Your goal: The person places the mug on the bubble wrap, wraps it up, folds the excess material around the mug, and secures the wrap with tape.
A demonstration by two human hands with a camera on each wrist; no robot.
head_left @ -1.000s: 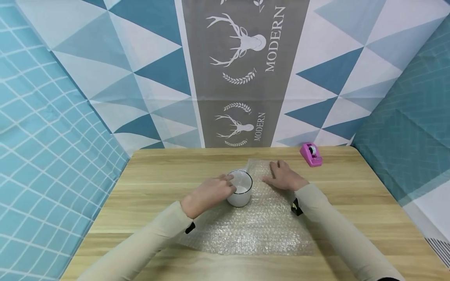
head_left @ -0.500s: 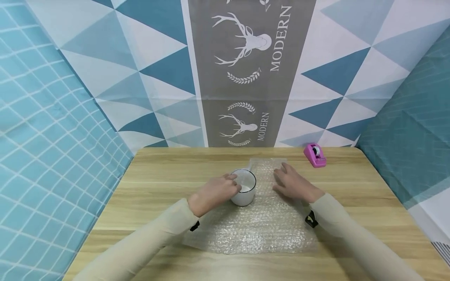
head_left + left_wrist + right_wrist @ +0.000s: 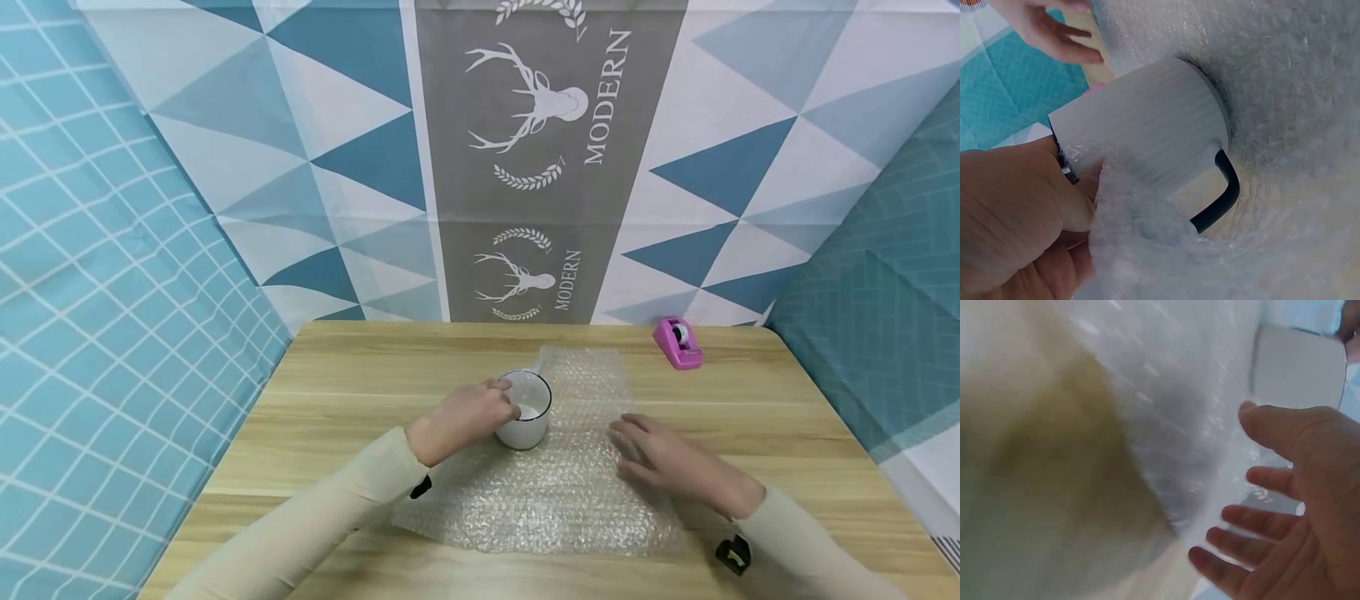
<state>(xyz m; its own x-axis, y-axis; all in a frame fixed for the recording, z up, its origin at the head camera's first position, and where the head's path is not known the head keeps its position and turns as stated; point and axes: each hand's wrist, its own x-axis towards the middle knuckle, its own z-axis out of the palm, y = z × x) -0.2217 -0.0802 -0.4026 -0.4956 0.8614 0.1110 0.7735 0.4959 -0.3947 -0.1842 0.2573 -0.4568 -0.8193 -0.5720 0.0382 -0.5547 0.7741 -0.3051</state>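
A white enamel mug with a dark rim stands upright on a sheet of bubble wrap. My left hand pinches the mug's rim, fingers reaching over into its mouth. In the left wrist view, a raised flap of the wrap lies against the mug's side by those fingers, and the mug's dark handle shows beyond it. My right hand hovers by the wrap's right edge with fingers spread; the right wrist view shows nothing in its grasp.
Toward the back right of the wooden table sits a pink tape dispenser. A patterned cloth backdrop rises behind the table, and blue grid cloth hangs on the left.
My right hand has left the back part of the wrap and come toward the front right, along its right edge. The left hand stays at the mug. The head view has shifted slightly.
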